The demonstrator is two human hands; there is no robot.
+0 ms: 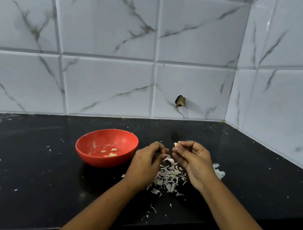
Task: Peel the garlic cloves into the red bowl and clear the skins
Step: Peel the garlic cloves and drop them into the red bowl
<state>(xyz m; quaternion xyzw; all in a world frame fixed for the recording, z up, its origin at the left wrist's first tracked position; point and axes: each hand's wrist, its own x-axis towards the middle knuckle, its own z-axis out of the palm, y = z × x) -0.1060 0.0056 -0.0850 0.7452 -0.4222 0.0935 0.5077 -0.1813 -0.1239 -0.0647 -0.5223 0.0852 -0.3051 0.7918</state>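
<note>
Black worktop point(43, 158) met marbled tiles point(111, 21) — our right hand point(193, 159) pinched a garlic clove point(176, 145) over the skins point(169, 177) beside the red bowl point(101, 161), our left hand point(145, 164) curled, its hold unclear.

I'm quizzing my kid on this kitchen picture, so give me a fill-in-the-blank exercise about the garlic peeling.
The round red plastic bowl stands to the ___ of the left hand.
The peeled garlic cloves lie ___ that bowl.
The heap of papery garlic skins lies on the ___ stone countertop.
Missing words: left, inside, black.
</note>
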